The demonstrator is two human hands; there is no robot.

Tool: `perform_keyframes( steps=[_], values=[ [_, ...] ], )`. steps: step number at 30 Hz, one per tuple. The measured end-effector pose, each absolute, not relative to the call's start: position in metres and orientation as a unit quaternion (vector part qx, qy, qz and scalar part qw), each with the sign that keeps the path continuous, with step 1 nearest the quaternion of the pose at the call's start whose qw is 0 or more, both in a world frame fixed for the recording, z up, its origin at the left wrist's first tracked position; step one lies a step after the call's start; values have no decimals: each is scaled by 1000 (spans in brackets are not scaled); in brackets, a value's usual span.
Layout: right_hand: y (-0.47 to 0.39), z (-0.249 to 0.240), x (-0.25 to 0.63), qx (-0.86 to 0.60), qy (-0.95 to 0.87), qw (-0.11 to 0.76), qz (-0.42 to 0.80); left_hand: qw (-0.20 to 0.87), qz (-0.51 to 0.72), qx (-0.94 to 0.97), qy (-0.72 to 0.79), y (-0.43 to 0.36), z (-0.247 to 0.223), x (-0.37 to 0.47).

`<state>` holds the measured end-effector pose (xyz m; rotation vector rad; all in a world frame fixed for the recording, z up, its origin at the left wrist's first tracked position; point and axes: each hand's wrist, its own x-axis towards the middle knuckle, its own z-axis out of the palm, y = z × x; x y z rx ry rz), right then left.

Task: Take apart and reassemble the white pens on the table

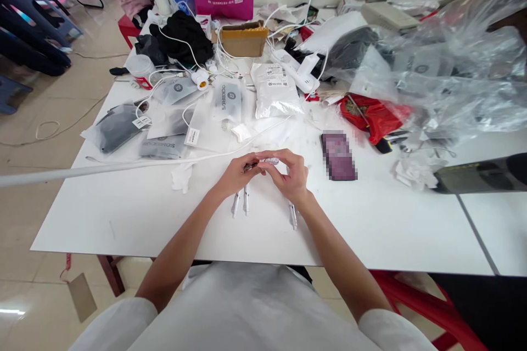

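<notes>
My left hand (235, 176) and my right hand (293, 176) meet over the middle of the white table (197, 233), fingertips close together. Curled fingers of the left hand pinch a small dark piece (249, 166) whose kind I cannot make out. Between the thumb and fingers of the right hand shows a small whitish, partly clear piece (270, 160), mostly hidden. Slim white pens (246, 201) lie on the table just below the hands: two near the left wrist, and at least one white pen (293, 217) beside the right wrist.
A white cable (123, 175) crosses in front of the bagged items (162, 147) at left. To the right lie a phone (339, 156), a red pouch (373, 115), crumpled tissue (415, 170) and a dark bottle (481, 174). Plastic bags, a power strip (296, 72) and a cardboard box (242, 41) crowd the back.
</notes>
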<state>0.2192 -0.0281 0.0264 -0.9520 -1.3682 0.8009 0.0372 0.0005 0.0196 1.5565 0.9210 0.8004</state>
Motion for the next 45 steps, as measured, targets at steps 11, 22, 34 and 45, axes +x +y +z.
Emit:
perform_keyframes(
  steps=[11,22,34,45],
  values=[
    [-22,10,215,-413,-618,556,372,536,377,679,331,-2,19,36],
    [-22,11,209,-376,-691,517,336,534,408,673,310,-2,20,38],
    [-21,31,208,-416,-485,624,451,620,460,513,374,4,15,44],
    [-9,25,214,-458,-485,608,430,551,430,540,469,6,14,43]
  ],
)
